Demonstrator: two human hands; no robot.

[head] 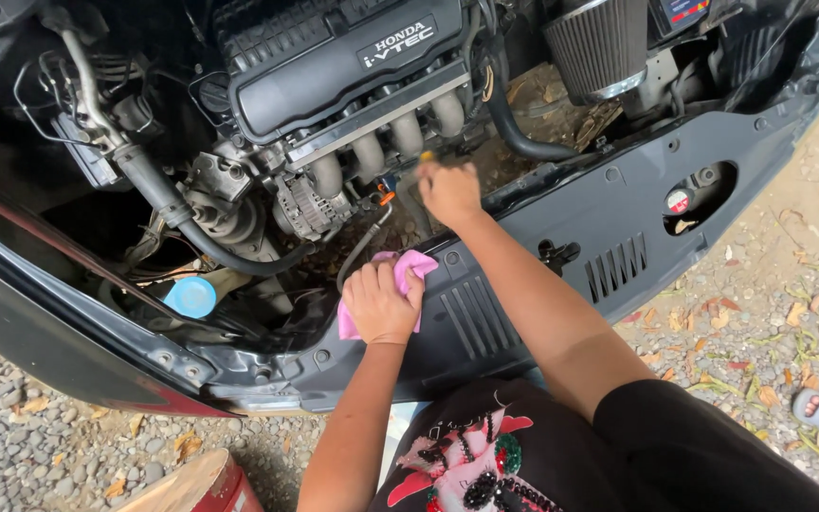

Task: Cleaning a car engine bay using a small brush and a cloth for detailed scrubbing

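Head view: right hand point(449, 192) pinches orange dipstick handle point(426, 156), left hand point(380, 303) clutches pink rag point(411, 268); best drawn straight, rag kept close beneath.

There was a single view, from a camera on the person's head. It looked steeply down and forward into an open engine bay point(334, 123), close enough that the engine filled the upper frame. The black front panel point(618, 228) crossed the middle. Both arms reached in from the bottom edge. Gravel ground point(779, 313) showed at the right and lower left.
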